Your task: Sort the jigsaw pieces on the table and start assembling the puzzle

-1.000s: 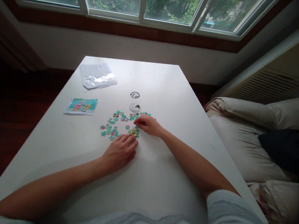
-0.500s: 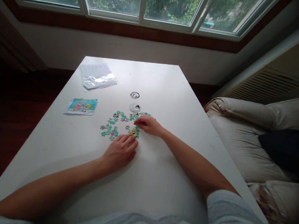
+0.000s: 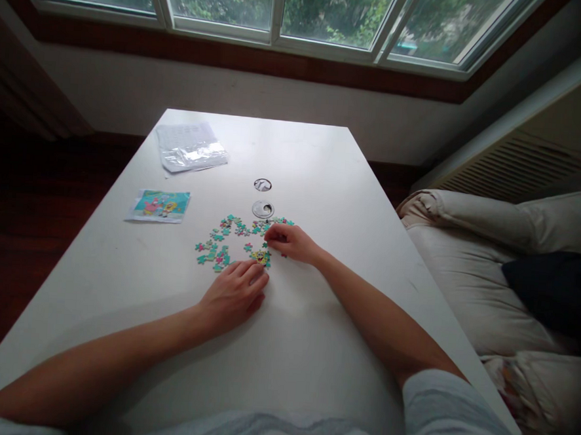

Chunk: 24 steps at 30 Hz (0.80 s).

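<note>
Small turquoise, pink and yellow jigsaw puzzle pieces (image 3: 220,256) lie in a loose ring on the white table. At the ring's near right, a joined yellow section with a cartoon face (image 3: 260,258) sits by the fingertips of my left hand (image 3: 234,291). That hand rests palm down, its fingers stretched out and touching the section's near edge. My right hand (image 3: 291,242) is just beyond, thumb and forefinger pinched together over the ring's right side. Whatever is between those fingertips is too small to make out. Some pieces are partly hidden beneath and behind this hand.
A printed cartoon picture (image 3: 160,206) lies left of the pieces. Farther back is a clear plastic bag with white paper (image 3: 191,147). Two round inserts (image 3: 262,209) are set in the tabletop. A cushioned beige sofa (image 3: 464,274) stands along the table's right side.
My right hand has shifted slightly to the right, away from the yellow section, with its fingers still pinched. My left hand has stayed in place.
</note>
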{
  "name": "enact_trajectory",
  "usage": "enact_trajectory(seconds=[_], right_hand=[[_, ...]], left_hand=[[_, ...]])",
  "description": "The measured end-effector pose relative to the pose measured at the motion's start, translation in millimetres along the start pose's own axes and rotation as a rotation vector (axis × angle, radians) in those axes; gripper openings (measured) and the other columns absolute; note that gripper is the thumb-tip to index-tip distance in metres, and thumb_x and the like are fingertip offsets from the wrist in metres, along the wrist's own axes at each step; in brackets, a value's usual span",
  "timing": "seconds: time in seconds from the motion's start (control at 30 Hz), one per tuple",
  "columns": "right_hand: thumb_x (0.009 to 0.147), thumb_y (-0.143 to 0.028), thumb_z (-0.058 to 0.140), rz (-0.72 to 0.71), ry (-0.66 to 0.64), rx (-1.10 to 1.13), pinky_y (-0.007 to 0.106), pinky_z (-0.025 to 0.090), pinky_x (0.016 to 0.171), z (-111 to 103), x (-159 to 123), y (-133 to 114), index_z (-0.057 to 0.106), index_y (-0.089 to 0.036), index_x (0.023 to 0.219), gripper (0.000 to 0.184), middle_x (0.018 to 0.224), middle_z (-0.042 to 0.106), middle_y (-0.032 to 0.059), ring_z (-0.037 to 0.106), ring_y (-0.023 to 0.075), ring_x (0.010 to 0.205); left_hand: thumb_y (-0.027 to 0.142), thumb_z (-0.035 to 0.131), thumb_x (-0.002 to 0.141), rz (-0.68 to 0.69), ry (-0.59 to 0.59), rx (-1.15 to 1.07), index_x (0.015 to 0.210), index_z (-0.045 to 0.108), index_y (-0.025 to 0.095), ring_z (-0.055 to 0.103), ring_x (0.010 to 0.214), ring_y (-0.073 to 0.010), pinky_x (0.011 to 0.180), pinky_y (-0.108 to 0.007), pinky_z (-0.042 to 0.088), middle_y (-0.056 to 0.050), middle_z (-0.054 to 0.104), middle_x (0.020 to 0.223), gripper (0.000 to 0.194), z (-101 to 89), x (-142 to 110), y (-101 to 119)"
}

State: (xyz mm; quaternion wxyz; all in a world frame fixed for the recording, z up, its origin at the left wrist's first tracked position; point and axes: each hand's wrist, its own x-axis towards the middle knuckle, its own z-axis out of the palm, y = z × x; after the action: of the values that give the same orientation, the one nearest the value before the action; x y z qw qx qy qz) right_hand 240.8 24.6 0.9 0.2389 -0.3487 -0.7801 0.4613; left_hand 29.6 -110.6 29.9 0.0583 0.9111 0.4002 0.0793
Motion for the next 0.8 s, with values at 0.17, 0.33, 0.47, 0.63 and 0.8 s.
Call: enact_trajectory(seconds=[0.17,0.33,0.47,0.63,0.8], right_hand=[[0.083,-0.018,0.063,-0.012,0.026,-0.072,0.022,0.04,0.063,4.0,-0.6,-3.8,0.066,-0.017,0.085,0.003,0.07,0.059,-0.003,0.051,0.0104,0.064],[0.083,-0.015,0.065,-0.05,0.032,-0.177,0.023,0.039,0.064,5.1,0.1,-4.2,0.066,-0.017,0.084,0.003,0.072,0.06,-0.0022,0.052,0.0108,0.066],[0.083,-0.014,0.067,-0.085,0.05,-0.243,0.023,0.038,0.067,5.0,0.0,-3.4,0.066,-0.018,0.082,0.004,0.073,0.058,-0.0021,0.051,0.0114,0.069],[0.083,-0.014,0.068,-0.094,0.08,-0.271,0.024,0.037,0.069,7.2,-0.8,-4.2,0.067,-0.018,0.082,0.005,0.074,0.059,-0.0019,0.05,0.0122,0.07],[0.085,-0.016,0.067,-0.066,0.113,-0.244,0.024,0.038,0.069,10.0,-0.5,-4.6,0.068,-0.018,0.086,0.003,0.075,0.061,-0.0013,0.052,0.0124,0.071]], left_hand=[[0.024,0.051,0.096,0.0,-0.001,0.003,0.123,0.057,0.017,0.049,0.129,-0.0302,0.108,-0.046,0.044,-0.012,0.058,0.133,0.029,1.3,-0.6,-0.6],[0.024,0.052,0.095,0.004,0.005,-0.013,0.122,0.057,0.018,0.049,0.129,-0.0304,0.108,-0.046,0.044,-0.012,0.058,0.133,0.028,1.2,0.1,-0.5],[0.022,0.054,0.094,0.0,0.022,-0.031,0.122,0.057,0.018,0.05,0.128,-0.0297,0.108,-0.047,0.044,-0.013,0.058,0.132,0.029,1.2,0.1,-0.1],[0.022,0.054,0.094,-0.001,0.026,-0.036,0.122,0.057,0.019,0.05,0.128,-0.0294,0.107,-0.047,0.044,-0.013,0.059,0.132,0.029,2.0,0.1,-0.5],[0.024,0.053,0.095,0.0,0.011,-0.015,0.122,0.057,0.018,0.05,0.128,-0.0295,0.108,-0.046,0.043,-0.013,0.058,0.133,0.028,1.5,0.0,-0.3]])
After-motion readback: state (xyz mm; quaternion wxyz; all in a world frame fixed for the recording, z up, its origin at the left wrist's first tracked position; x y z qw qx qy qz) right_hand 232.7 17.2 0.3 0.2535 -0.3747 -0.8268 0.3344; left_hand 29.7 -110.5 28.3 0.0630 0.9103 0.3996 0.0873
